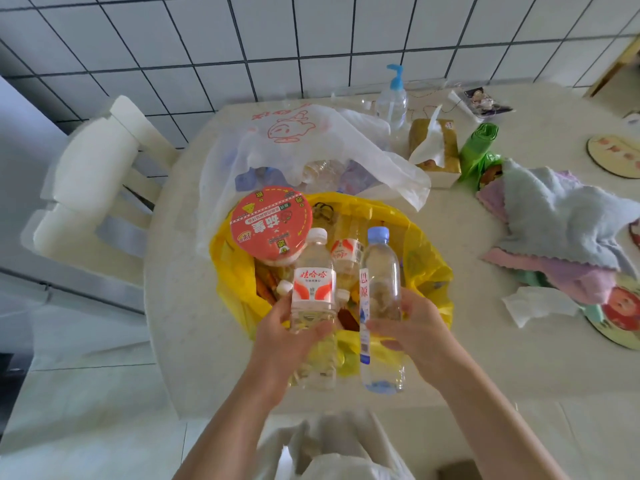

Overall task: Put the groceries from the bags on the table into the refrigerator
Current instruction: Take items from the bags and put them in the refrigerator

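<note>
At the cream table [194,306] we're barely started, left hand [287,337] gripping a red-labelled clear plastic bottle [313,289], right hand [412,327] a blue-capped clear bottle [381,271], crinkly yellow plastic bag [429,271] still full.

Plastic, film and cloth all over a matt pale table [450,237]

Two clear glossy plastic bottles, the red-label bottle [313,282] and the blue-cap bottle [381,282], catch the light; the yellow bag [426,268] is thin, crinkled, shiny film; the white bag [346,140] is translucent film, softly creased; the noodle-bowl lid [271,223] looks like smooth printed foil or paper; the towels [561,216] are fluffy matt cloth; the wall tiles [207,46] are glazed and smooth.
</note>
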`<state>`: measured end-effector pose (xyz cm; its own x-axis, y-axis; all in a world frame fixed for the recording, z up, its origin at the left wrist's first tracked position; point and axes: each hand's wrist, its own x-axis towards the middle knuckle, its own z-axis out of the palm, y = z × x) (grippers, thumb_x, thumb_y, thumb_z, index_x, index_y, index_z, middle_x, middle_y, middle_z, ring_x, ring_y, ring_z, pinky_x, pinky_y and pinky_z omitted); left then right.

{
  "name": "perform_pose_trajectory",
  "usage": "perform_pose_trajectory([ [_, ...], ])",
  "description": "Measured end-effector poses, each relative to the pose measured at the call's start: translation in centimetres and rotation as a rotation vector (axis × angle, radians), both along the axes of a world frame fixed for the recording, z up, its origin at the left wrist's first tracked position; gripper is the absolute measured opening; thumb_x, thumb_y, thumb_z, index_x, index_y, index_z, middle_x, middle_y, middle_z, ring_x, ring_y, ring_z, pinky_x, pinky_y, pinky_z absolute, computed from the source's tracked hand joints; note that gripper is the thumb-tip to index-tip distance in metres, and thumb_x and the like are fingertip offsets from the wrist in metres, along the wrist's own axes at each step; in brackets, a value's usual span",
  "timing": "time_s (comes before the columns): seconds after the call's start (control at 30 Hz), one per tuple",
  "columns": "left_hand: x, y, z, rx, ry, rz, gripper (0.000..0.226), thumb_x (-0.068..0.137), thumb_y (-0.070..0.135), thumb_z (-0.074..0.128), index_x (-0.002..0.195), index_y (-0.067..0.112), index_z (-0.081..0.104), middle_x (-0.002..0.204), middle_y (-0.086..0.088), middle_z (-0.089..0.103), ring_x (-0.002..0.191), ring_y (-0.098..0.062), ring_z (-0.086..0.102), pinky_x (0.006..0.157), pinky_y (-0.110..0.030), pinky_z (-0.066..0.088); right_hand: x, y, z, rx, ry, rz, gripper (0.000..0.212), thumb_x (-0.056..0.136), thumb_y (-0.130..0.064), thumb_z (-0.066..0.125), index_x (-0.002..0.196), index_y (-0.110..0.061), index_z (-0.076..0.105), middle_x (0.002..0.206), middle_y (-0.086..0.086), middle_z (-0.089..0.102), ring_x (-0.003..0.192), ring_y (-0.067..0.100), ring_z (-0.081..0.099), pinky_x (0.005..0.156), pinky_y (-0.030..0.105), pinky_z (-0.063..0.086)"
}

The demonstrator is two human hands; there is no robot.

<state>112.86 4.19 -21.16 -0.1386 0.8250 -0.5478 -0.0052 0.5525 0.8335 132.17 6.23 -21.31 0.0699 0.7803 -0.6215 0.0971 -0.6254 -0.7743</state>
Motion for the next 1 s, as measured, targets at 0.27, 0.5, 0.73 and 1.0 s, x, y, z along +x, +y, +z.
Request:
perform_pose_trajectory([
  [0.27,-6.5,-7.9,1.5,0.039,-0.188,-0.184,0.067,0.061,0.019,0.09,0.121,0.026,0.061,0.106,-0.005,0.073,0.096,-0.028,0.071,0.082,-0.05,0.058,-5.6,-9.6,3.0,-0.001,0.538,-0.145,0.051,0.063,0.0,0.062,0.113,-0.006,0.062,0.1,0.018,0.07,0.083,0.03,0.07,0.07,0.049,0.058],
  [0.5,-12.3,-15.2,1.9,0.006,-0.343,-0.199,0.075,0.053,0.014,0.084,0.123,0.017,0.056,0.101,-0.014,0.072,0.085,-0.033,0.071,0.064,-0.039,0.058,-11.8,-19.2,5.1,0.034,0.482,-0.227,0.034,0.065,-0.008,0.081,0.096,-0.01,0.068,0.087,0.015,0.07,0.081,0.03,0.068,0.073,0.044,0.058],
  [0.73,-16.0,-22.1,1.9,0.022,-0.515,-0.178,0.076,0.057,0.016,0.08,0.128,0.02,0.052,0.112,-0.02,0.066,0.09,-0.037,0.069,0.068,-0.042,0.056,-14.7,-25.9,6.3,0.069,0.264,-0.182,0.046,0.064,-0.013,0.076,0.109,-0.011,0.064,0.097,0.017,0.072,0.086,0.031,0.069,0.073,0.043,0.057],
  [1.0,-16.6,-32.0,2.7,0.021,-0.497,-0.054,0.073,0.055,0.019,0.084,0.122,0.022,0.057,0.103,-0.022,0.067,0.082,-0.037,0.067,0.068,-0.043,0.055,-16.3,-33.1,5.7,0.042,0.218,-0.044,0.039,0.071,-0.007,0.076,0.107,-0.01,0.062,0.094,0.018,0.072,0.079,0.03,0.07,0.074,0.046,0.057],
])
